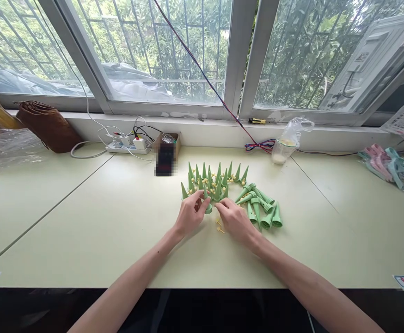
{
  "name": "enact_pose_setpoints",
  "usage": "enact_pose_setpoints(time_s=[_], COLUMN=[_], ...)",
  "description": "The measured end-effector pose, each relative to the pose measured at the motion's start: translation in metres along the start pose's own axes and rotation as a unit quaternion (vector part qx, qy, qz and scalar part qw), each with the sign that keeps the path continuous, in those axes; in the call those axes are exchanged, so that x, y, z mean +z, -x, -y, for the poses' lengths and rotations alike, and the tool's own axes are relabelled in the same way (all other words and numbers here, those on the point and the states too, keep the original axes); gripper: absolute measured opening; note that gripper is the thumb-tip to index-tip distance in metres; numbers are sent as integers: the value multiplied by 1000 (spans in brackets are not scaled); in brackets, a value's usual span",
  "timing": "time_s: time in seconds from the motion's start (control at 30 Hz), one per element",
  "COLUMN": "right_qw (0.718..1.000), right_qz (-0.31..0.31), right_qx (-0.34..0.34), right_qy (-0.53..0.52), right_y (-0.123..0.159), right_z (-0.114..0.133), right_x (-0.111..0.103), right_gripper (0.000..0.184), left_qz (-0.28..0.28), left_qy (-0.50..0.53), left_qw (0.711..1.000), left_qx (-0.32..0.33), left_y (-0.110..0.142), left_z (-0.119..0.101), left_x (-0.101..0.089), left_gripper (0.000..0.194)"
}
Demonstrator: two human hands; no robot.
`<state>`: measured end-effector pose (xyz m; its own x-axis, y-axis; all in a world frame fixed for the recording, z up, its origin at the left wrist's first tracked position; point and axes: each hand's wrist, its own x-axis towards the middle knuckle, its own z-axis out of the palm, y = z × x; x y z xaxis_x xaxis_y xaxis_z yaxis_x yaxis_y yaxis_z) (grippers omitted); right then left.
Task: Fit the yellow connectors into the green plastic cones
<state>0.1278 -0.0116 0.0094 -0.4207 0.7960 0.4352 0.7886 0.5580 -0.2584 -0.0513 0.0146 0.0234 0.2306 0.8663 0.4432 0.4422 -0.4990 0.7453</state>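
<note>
My left hand [190,213] is closed around a green plastic spike [208,208], its round base showing below the fingers. Close beside it, my right hand [235,217] has thumb and fingertips pinched together; whatever they hold is too small to make out. Behind both hands stand several upright green spikes [218,173] in rows, with small yellow pieces [242,182] attached near their bases. To the right lies a pile of loose green spikes [266,206], tipped on their sides or leaning. A few loose yellow pegs [220,227] lie on the table under my right hand.
A pale green table [101,249] runs below the windows. At its back are a power strip [127,146], a small cardboard box [174,141], a bundled red-and-blue cable [261,146] and a bagged cup [284,148]. A brown pouch [49,125] sits left; pink and teal packets [392,166] lie right.
</note>
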Motion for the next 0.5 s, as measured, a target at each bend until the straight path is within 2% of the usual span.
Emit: enact_pose_setpoints(time_s=[0.13,0.3,0.5], right_qw=[995,973,952], right_qz=[-55,-128,-177], right_qx=[-3,8,42], right_qy=[-79,-190,-247], right_y=[0,1,0], right_z=[-1,-4,-4], right_x=[-1,-4,-10], right_gripper=[27,26,23], left_qz=[5,18,29], left_qy=[11,65,142], left_qw=[1000,997,986], left_qx=[-12,-37,-85], left_y=[1,1,2], left_z=[1,0,-1], left_x=[0,1,2], left_gripper=[22,25,30])
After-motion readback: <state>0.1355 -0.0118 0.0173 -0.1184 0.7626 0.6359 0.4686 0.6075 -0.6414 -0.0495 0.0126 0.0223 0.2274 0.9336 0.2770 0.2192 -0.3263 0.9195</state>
